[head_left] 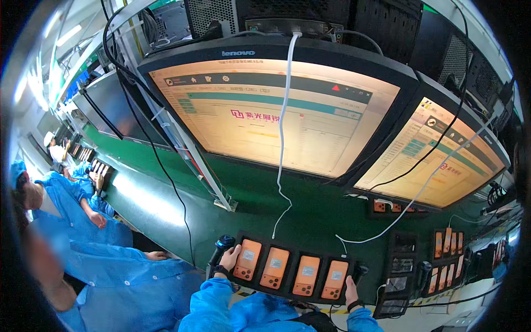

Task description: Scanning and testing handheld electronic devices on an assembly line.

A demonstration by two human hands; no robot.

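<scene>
A black tray [295,250] spans the near edge of the green bench, and my two hands hold it at its ends. Several orange phones [306,275] lie in its slots, backs up, each with a pale label. My left hand [229,259] grips the left end, thumb on the rim, a dark band at the wrist. Around the right end my right hand [352,291] is closed, partly hidden by the tray. A black and blue handheld scanner [222,247] stands beside my left hand. Another dark scanner [359,271] is just above my right hand.
Two monitors [276,110] hang over the bench [249,188], with white cables [282,138] dangling from above. More trays [398,276] and orange phones [447,243] stand at right. Co-workers in blue coats [127,288] are close at left. A metal post [204,166] rises from the bench.
</scene>
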